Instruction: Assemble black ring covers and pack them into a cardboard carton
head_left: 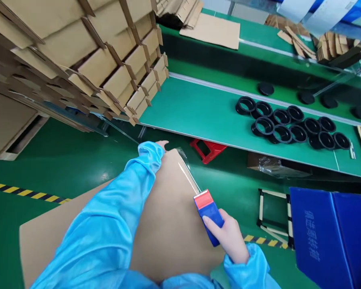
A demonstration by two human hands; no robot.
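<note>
A large brown cardboard box (168,224) is right in front of my body. My right hand (225,233) is wrapped round a blue and red tape dispenser (209,214) at the box's right edge. From the dispenser, a strip of clear tape (188,174) runs along that edge to the far corner, where a loose bit sticks out. My left hand (162,145) is at this far corner with its visible fingers stretched out; the sleeve and the box hide the rest of it.
Stacked cardboard dividers (117,68) rise at the left. Black rings (281,133) stand grouped on a green conveyor (195,104), with black discs (266,88) behind them. Below are a red stool (209,150), a pale tubular frame (273,230) and a blue bin (321,233).
</note>
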